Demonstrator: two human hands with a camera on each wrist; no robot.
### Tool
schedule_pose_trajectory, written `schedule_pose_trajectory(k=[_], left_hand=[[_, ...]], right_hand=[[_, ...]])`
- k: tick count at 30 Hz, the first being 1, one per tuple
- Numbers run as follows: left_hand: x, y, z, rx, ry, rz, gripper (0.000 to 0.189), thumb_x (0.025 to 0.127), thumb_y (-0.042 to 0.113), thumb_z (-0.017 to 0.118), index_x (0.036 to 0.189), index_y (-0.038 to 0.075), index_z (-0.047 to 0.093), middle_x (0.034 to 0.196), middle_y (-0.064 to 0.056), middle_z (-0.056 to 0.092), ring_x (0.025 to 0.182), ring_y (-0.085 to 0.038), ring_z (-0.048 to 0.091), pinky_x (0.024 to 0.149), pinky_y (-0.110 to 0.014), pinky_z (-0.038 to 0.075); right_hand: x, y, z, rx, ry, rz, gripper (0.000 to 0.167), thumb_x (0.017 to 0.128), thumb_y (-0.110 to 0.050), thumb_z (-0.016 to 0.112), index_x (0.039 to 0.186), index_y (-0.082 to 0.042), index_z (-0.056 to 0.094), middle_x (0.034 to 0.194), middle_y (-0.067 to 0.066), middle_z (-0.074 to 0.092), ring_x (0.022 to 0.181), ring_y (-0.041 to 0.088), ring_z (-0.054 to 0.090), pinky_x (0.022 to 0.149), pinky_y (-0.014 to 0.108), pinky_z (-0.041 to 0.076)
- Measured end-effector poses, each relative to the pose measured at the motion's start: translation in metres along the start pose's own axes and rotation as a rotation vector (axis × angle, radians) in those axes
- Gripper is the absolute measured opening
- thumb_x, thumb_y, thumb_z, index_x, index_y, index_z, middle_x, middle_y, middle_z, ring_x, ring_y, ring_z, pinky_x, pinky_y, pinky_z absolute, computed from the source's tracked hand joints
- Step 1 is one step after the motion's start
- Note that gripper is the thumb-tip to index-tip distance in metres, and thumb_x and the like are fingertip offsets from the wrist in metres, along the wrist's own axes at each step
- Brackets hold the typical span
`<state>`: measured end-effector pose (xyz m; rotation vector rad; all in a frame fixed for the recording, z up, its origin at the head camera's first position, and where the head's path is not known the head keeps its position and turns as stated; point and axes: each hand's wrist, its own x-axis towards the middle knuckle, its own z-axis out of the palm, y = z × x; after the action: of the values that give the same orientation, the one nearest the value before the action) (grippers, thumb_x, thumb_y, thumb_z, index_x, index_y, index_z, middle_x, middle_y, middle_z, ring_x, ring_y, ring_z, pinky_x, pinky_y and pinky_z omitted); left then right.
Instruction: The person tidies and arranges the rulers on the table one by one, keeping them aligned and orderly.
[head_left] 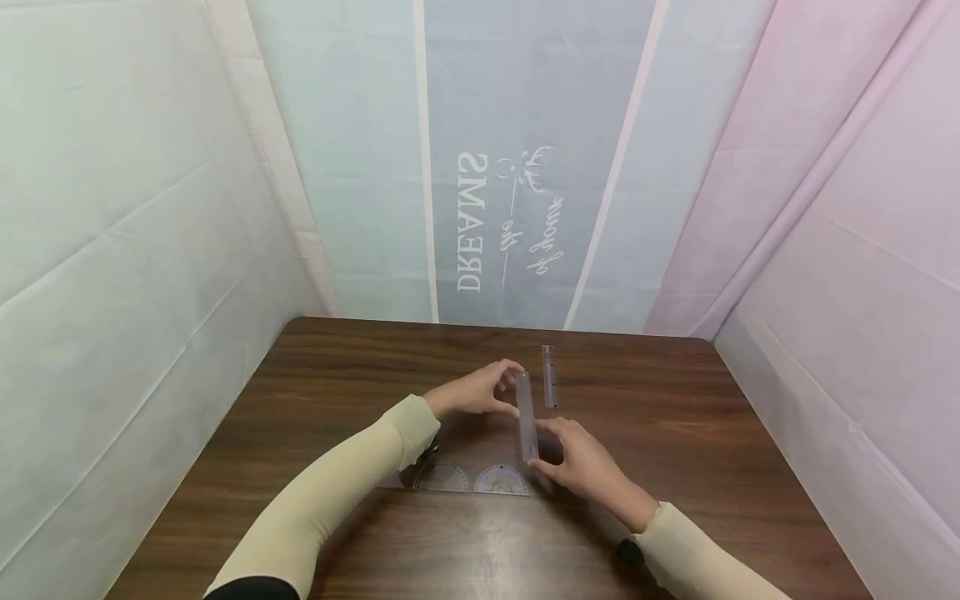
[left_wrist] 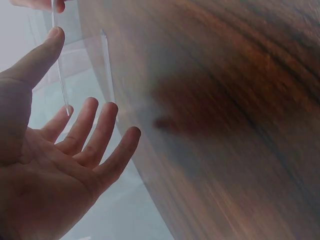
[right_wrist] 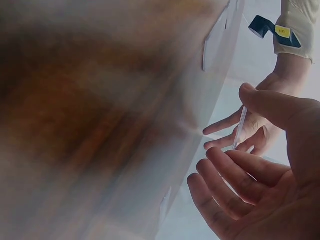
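A clear plastic ruler (head_left: 526, 421) is held up above the table between both hands, seen nearly edge-on in the wrist views. My left hand (head_left: 476, 392) holds it at its far end and middle, with thumb and index finger on it; the other fingers are spread in the left wrist view. Nearer me, my right hand (head_left: 585, 458) holds the ruler by thumb and index finger, its thumb at the near end. Beyond the hands a second clear ruler (head_left: 551, 377) lies on the table.
Two clear protractors, one at the left (head_left: 442, 477) and one at the right (head_left: 501, 480), lie side by side on the brown wooden table (head_left: 637, 375). A further clear piece (head_left: 393, 481) is partly hidden by the left sleeve. Fabric walls surround the table's back and sides.
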<state>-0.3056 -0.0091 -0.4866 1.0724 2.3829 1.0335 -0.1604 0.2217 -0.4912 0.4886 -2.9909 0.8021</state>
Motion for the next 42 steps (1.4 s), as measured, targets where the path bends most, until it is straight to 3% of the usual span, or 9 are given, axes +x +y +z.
schedule_pose_trajectory(k=[9, 16, 25, 33, 42], left_hand=[[0.005, 0.004, 0.011, 0.074, -0.01, 0.022, 0.08, 0.092, 0.029, 0.089, 0.154, 0.007, 0.044, 0.142, -0.014, 0.059, 0.133, -0.03, 0.059, 0.112, -0.039, 0.049], [0.004, 0.011, 0.018, 0.123, -0.028, -0.002, 0.081, 0.091, 0.037, 0.089, 0.155, 0.011, 0.046, 0.147, -0.012, 0.057, 0.139, -0.028, 0.054, 0.117, -0.043, 0.045], [0.004, 0.015, 0.028, 0.191, -0.037, -0.015, 0.08, 0.09, 0.04, 0.089, 0.154, 0.014, 0.048, 0.144, -0.01, 0.059, 0.135, -0.026, 0.054, 0.116, -0.041, 0.045], [0.005, 0.016, 0.034, 0.279, -0.048, -0.009, 0.079, 0.09, 0.046, 0.088, 0.153, 0.016, 0.052, 0.145, -0.005, 0.059, 0.134, -0.021, 0.054, 0.114, -0.037, 0.046], [0.006, 0.018, 0.039, 0.365, -0.052, -0.002, 0.077, 0.088, 0.052, 0.088, 0.149, 0.015, 0.058, 0.142, -0.003, 0.059, 0.131, -0.022, 0.054, 0.113, -0.036, 0.047]], right_hand=[[-0.012, -0.002, 0.002, -0.007, 0.024, 0.026, 0.064, 0.086, -0.032, 0.094, 0.138, -0.003, 0.069, 0.133, 0.013, 0.07, 0.126, 0.034, 0.065, 0.101, 0.056, 0.056], [-0.02, 0.0, 0.003, 0.004, 0.025, 0.043, 0.062, 0.083, -0.033, 0.095, 0.132, -0.004, 0.071, 0.125, 0.008, 0.071, 0.117, 0.029, 0.067, 0.096, 0.053, 0.058], [-0.028, 0.004, 0.006, 0.044, 0.025, 0.021, 0.059, 0.082, -0.028, 0.096, 0.13, -0.003, 0.072, 0.122, 0.006, 0.072, 0.117, 0.027, 0.068, 0.1, 0.052, 0.056], [-0.034, 0.008, 0.009, 0.008, 0.022, -0.015, 0.059, 0.082, -0.029, 0.096, 0.128, -0.001, 0.072, 0.119, 0.007, 0.072, 0.113, 0.026, 0.067, 0.097, 0.051, 0.057], [-0.037, 0.007, 0.009, -0.031, 0.002, 0.016, 0.062, 0.081, -0.031, 0.097, 0.13, -0.003, 0.072, 0.117, 0.003, 0.067, 0.112, 0.023, 0.063, 0.094, 0.048, 0.057]])
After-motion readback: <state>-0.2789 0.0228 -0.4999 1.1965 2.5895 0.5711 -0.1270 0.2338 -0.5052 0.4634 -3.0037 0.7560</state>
